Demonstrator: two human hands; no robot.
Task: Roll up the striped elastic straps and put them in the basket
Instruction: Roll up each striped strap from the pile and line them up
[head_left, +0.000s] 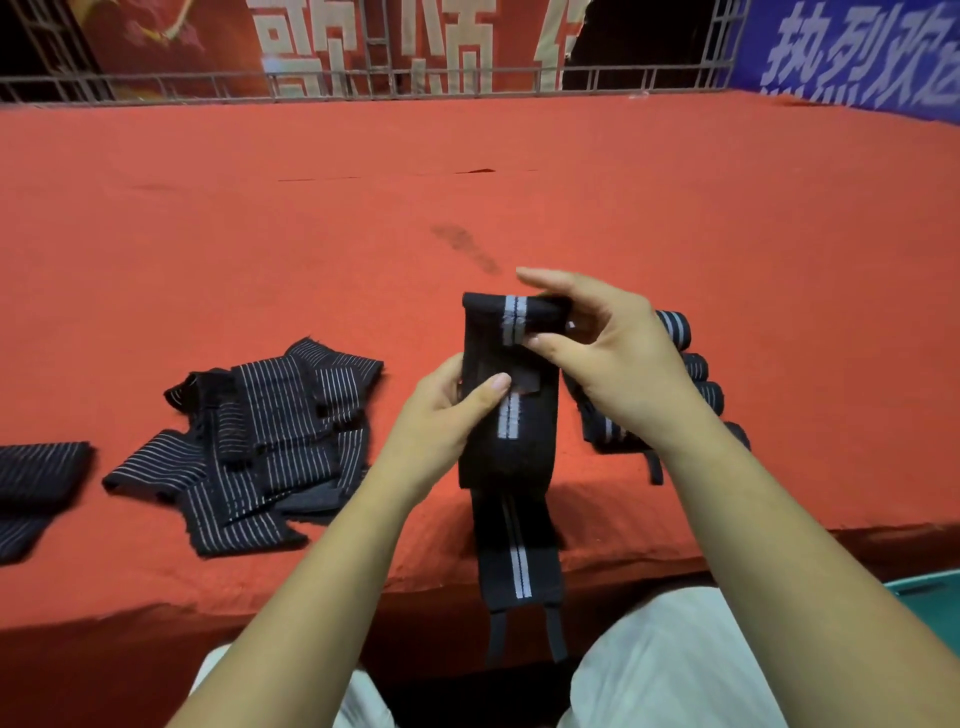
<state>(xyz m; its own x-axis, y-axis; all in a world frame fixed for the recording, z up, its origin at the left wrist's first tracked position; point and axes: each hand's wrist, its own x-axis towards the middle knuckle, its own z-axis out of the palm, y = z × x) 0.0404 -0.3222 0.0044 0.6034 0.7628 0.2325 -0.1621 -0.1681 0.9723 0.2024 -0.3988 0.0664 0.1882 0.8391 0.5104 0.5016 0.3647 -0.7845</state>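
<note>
I hold a black elastic strap (511, 431) with a double grey stripe upright over the table's front edge. My left hand (441, 410) grips its middle from the left, thumb across the front. My right hand (597, 343) pinches the folded top end, thumb under and fingers over. The strap's lower end with a thin loop hangs down past the table edge toward my lap. Several rolled straps (691, 364) with grey stripes lie behind my right wrist. A heap of unrolled black straps (270, 447) with thin white stripes lies to the left.
The red cloth-covered table (467, 197) stretches far ahead. Another striped strap (36, 483) lies at the left edge. A green container's corner (930, 590) shows at the lower right, below the table. A metal railing (363, 83) and banners stand behind.
</note>
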